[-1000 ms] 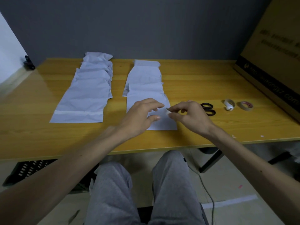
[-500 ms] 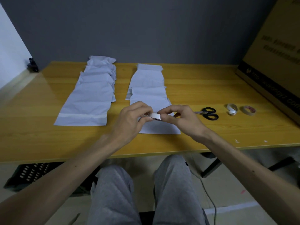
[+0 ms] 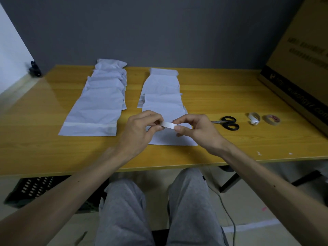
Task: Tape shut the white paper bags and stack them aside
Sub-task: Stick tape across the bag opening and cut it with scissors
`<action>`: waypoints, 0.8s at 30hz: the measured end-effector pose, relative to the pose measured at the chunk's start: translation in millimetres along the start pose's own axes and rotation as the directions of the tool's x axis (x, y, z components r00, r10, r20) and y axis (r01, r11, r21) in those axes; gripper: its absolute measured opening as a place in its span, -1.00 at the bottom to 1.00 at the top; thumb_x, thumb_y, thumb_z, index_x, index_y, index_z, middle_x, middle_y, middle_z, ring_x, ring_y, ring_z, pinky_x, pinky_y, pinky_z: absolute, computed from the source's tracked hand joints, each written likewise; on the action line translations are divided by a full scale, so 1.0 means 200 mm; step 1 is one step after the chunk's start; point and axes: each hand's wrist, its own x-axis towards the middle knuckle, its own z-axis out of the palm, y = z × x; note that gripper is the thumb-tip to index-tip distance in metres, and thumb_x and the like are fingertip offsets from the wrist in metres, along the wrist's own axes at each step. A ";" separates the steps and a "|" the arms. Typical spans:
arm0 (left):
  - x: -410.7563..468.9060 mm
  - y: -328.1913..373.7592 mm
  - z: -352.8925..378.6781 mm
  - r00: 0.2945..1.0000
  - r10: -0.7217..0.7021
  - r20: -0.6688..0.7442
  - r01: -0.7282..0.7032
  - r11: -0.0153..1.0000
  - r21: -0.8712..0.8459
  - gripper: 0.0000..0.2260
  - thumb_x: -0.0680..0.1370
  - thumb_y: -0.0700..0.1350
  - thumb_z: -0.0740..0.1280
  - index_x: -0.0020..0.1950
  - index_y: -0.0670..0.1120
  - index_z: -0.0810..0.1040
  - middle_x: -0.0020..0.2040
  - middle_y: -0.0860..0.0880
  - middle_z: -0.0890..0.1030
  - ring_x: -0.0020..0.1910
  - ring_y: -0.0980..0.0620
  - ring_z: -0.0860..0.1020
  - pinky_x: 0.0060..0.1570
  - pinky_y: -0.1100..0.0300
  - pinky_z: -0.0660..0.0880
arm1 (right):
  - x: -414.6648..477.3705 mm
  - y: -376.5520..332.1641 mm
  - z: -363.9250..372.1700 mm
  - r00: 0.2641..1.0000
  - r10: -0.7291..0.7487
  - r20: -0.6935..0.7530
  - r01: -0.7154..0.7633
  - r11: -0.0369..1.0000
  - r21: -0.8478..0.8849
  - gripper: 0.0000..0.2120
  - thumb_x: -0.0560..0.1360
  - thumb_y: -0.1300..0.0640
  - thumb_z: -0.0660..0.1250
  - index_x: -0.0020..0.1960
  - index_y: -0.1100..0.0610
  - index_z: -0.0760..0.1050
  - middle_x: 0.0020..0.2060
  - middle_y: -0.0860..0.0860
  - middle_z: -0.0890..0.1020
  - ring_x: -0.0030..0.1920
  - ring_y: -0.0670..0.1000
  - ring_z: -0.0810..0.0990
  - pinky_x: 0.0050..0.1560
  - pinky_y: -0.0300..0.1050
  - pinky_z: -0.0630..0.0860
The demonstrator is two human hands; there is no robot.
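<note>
white paper bag (image 3: 171, 140) lies under the tape strip (image 3: 168, 124), pinched endwise in left hand (image 3: 138, 133) and right hand (image 3: 197, 133) grips.

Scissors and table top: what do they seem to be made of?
Scissors: glossy black handles, probably plastic; the pale grey blades look like metal. Table: yellow wood or wood-look laminate, judging by grain lines and a shiny reflection; which one is unclear.

The person wears loose light-grey jogging trousers (image 3: 124, 215) of soft, faintly mottled cloth, wrinkled and bunched over both knees, and both forearms (image 3: 79, 192) are bare down to the left hand (image 3: 140, 134) and right hand (image 3: 200, 134), whose slender fingers (image 3: 184, 119) end in short, trimmed nails.
</note>
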 end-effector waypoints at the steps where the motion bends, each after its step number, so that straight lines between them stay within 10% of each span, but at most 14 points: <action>1: 0.00 0.00 0.00 1.000 -0.004 -0.002 0.004 1.000 -0.003 -0.94 0.46 -0.33 0.43 -0.10 -0.22 0.62 -0.16 -0.04 0.61 -0.19 0.07 0.54 -0.16 0.11 0.54 | 0.00 0.00 0.00 1.000 0.004 -0.006 -0.004 1.000 0.009 -0.92 0.46 0.26 0.43 -0.09 0.11 0.64 -0.10 0.05 0.69 -0.15 0.01 0.65 0.05 -0.09 0.54; 18: -0.05 -0.02 0.00 0.999 -0.032 0.000 0.032 0.997 -0.063 -0.84 0.48 -0.23 0.44 0.06 -0.17 0.65 -0.07 0.01 0.63 -0.11 0.13 0.57 -0.10 0.18 0.55 | 0.02 -0.01 0.07 0.999 -0.043 -0.018 0.044 0.999 0.024 -0.95 0.45 0.23 0.45 -0.16 0.22 0.62 -0.20 0.08 0.66 -0.21 0.00 0.58 -0.06 0.07 0.54; 24: -0.05 -0.04 -0.02 0.999 -0.038 -0.025 0.036 0.996 -0.078 -0.86 0.47 -0.29 0.42 0.01 -0.21 0.67 -0.07 -0.03 0.66 -0.10 0.11 0.59 -0.08 0.13 0.54 | 0.03 0.01 0.03 0.997 -0.021 0.081 0.016 0.998 0.059 -0.89 0.45 0.19 0.43 -0.04 0.15 0.66 -0.05 0.01 0.70 0.05 -0.03 0.62 0.20 0.03 0.51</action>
